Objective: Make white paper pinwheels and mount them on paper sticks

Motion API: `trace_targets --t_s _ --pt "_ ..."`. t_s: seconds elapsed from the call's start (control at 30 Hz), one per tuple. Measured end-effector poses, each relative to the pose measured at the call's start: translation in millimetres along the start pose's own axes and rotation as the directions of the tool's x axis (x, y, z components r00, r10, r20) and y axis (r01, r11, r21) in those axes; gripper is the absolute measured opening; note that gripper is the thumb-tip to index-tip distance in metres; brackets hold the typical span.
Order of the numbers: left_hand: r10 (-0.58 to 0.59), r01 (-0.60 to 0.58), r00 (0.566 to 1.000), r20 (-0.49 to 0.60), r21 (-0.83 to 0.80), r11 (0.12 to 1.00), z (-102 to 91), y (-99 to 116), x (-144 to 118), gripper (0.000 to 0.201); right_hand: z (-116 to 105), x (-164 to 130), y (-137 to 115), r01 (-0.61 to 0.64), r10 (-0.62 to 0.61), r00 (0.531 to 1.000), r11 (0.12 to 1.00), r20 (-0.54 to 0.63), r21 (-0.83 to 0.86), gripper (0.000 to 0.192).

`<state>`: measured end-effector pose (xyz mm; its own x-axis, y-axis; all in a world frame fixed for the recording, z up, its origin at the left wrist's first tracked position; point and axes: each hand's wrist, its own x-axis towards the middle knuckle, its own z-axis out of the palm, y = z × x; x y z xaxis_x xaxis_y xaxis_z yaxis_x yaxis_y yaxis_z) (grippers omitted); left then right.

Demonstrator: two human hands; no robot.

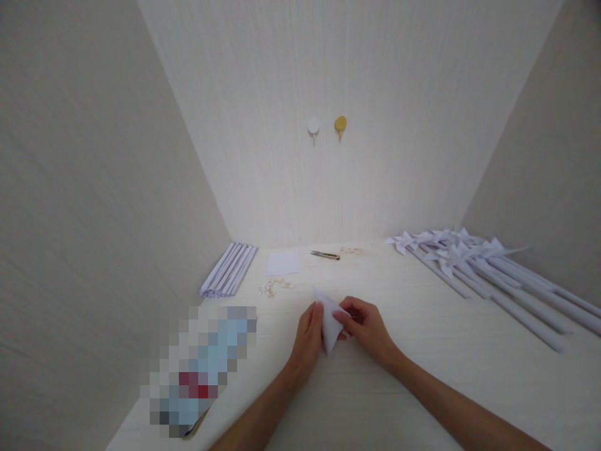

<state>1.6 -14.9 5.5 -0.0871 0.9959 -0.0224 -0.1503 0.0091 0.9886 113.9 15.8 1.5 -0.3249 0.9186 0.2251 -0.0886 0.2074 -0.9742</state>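
A piece of white paper, folded into a triangle, is held up above the table between my two hands. My left hand grips its left side, thumb along the near face. On the other side, my right hand pinches the right corner between thumb and fingers. Beyond the hands lie a flat stack of square white paper, a pair of thread snips and a scatter of small wooden bits. The fingers behind the paper are partly hidden.
White paper pinwheels on long rolled sticks are piled at the right. Rolled paper tubes lie bundled at the back left. A blurred-out item sits at the near left. Two round hooks, one white and one yellow, are on the back wall.
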Motion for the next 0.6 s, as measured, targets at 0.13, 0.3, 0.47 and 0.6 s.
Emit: trace_targets --t_s 0.13,0.3,0.47,0.6 --pt "-0.01 0.012 0.999 -0.053 0.039 0.999 3.5 4 -6 0.04 0 -1 2 0.019 -0.019 0.999 1.0 0.045 0.005 0.017" --pt "0.078 -0.072 0.997 -0.023 0.195 0.978 0.0 7 -3 0.034 -2 -2 5 0.044 -0.044 0.994 0.999 0.102 0.011 0.016" --pt "0.094 -0.102 0.995 0.043 0.276 0.956 -7.8 6 2 0.033 -3 0 5 -0.008 0.003 0.99 0.999 0.138 0.037 0.02" --pt "0.011 -0.072 0.983 0.181 0.33 0.941 -14.9 6 3 0.035 -4 4 3 -0.107 0.103 0.994 0.984 0.034 0.142 0.022"
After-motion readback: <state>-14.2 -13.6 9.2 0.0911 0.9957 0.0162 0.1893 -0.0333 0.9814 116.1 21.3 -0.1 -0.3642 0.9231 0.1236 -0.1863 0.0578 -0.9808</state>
